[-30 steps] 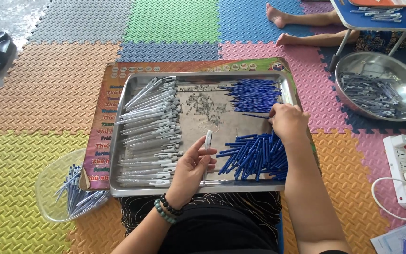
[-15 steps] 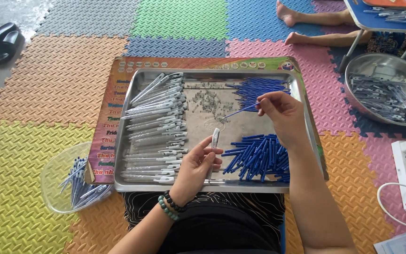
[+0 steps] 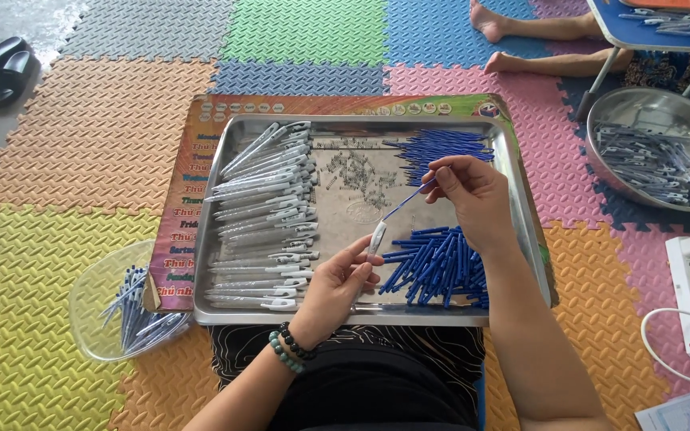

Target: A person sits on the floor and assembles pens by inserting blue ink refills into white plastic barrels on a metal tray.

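Two hands met over the middle of the metal tray (image 3: 521, 199), and everything turned on the line between them. The left hand (image 3: 337, 287) was nearer to the person and pinched a short grey pen barrel (image 3: 376, 238) between thumb and fingertips, its open end pointing up and away to the right. The right hand (image 3: 473, 199) was farther out and higher on the tray; its fingers were closed on the far end of a thin blue refill (image 3: 409, 199). This refill lay on a slant, from the right hand down and left toward the barrel, and its lower tip was just beside the mouth of the barrel, almost on the same long axis. I could not tell if the tip was already inside. A pile of blue refills (image 3: 441, 267) lay under the right wrist, and rows of grey pen barrels (image 3: 261, 223) lay left of the left hand.
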